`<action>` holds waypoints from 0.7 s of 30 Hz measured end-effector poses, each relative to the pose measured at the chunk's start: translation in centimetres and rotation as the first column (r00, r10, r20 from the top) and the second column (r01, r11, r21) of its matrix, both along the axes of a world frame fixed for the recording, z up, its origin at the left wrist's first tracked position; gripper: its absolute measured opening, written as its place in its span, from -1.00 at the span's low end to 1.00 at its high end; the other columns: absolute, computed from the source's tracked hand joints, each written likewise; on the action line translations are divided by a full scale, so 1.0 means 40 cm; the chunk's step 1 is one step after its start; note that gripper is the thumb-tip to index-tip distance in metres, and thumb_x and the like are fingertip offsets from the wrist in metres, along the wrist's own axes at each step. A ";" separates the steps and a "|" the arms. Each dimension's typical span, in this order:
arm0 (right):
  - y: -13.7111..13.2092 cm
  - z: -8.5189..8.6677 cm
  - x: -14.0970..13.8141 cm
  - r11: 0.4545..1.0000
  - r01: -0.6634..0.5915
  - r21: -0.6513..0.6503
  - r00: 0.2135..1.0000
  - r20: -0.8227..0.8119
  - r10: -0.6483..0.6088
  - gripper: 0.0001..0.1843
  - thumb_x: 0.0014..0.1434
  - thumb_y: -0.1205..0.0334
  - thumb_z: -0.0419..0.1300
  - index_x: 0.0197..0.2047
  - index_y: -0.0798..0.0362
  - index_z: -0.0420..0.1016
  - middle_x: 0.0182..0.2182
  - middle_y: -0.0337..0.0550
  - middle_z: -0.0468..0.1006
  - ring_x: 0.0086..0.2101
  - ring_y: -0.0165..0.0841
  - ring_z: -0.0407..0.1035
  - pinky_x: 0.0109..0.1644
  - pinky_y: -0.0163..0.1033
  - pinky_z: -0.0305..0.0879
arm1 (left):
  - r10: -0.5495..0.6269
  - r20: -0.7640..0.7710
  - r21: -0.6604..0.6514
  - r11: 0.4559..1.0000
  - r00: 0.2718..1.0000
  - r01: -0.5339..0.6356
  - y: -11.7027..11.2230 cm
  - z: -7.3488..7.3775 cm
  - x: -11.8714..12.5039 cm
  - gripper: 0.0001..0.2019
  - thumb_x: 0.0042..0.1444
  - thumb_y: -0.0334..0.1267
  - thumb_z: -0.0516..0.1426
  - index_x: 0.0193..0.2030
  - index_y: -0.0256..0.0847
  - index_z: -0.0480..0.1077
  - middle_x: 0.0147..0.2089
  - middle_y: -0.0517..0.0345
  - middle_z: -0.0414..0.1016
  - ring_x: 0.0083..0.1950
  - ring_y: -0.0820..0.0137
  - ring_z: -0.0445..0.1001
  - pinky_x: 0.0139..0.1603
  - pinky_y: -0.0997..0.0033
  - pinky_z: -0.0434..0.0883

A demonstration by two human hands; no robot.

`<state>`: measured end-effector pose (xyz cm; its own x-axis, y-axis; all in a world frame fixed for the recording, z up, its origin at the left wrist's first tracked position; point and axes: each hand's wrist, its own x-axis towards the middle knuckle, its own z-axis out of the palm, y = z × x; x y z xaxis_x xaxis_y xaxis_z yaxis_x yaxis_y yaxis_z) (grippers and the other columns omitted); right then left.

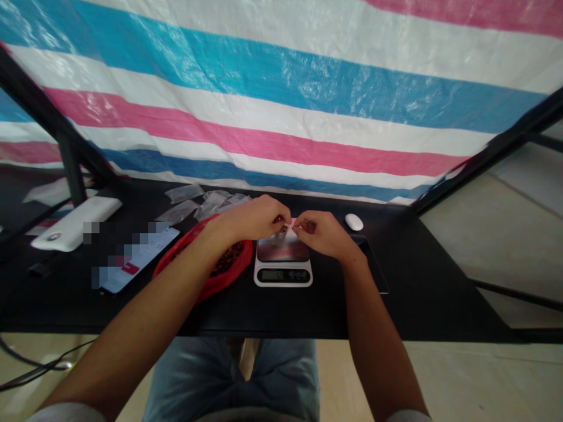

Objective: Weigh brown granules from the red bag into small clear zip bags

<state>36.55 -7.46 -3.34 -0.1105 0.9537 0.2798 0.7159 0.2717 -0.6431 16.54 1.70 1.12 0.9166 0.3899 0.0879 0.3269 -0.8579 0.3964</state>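
My left hand [267, 218] and my right hand [317, 230] face each other over a white digital scale [284, 281] with a shiny metal plate. Both hands are closed, fingertips pinched on what looks like a small clear plastic bag [281, 235]. A little dark content seems to show in it, but it is too small to make out. Under my left forearm lies a red bag [237, 271], spread open, holding many small dark brown pieces whose kind I cannot tell. The forearm hides part of it.
Several clear plastic bags [211, 204] lie behind the red bag. At left are a phone [141, 261] and a white power bank [79, 225]. A white mouse [353, 221] and a dark flat tablet-like thing [373, 266] are at right. A striped plastic sheet [281, 105] stands behind the black table [281, 319].
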 end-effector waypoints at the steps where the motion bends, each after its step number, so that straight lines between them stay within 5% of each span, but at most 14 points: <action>1: 0.000 0.001 -0.002 1.000 -0.002 0.021 1.000 -0.025 0.002 -0.90 0.18 0.30 0.26 -0.33 0.10 0.62 -0.46 -0.23 0.56 -0.47 -0.43 0.32 -0.35 -0.31 0.17 | 0.004 0.012 -0.019 1.000 1.000 -0.004 0.000 -0.001 -0.001 -0.73 0.19 -0.50 0.13 -0.15 -0.20 0.65 -0.22 0.13 0.71 -0.20 0.37 0.62 -0.18 0.46 0.36; 17: 0.004 0.001 -0.023 0.995 0.009 0.100 1.000 -0.007 -0.008 -0.77 0.33 0.21 0.23 -0.23 0.06 0.72 -0.40 -0.15 0.60 -0.41 -0.37 0.39 -0.31 -0.25 0.23 | 0.094 0.323 -0.398 0.916 0.942 0.044 0.023 -0.057 -0.011 -0.83 0.24 -0.51 0.13 -0.09 -0.31 0.51 -0.26 0.11 0.66 -0.28 0.43 0.62 -0.24 0.52 0.49; 21: -0.012 0.011 -0.028 0.999 -0.002 0.051 0.999 -0.042 0.005 -0.77 0.30 0.16 0.26 -0.27 0.08 0.71 -0.45 -0.18 0.60 -0.46 -0.39 0.35 -0.35 -0.27 0.18 | 0.105 0.347 -0.381 0.924 0.932 0.037 0.015 -0.055 -0.014 -0.78 0.24 -0.53 0.08 -0.08 -0.30 0.51 -0.21 0.11 0.67 -0.25 0.45 0.61 -0.20 0.52 0.49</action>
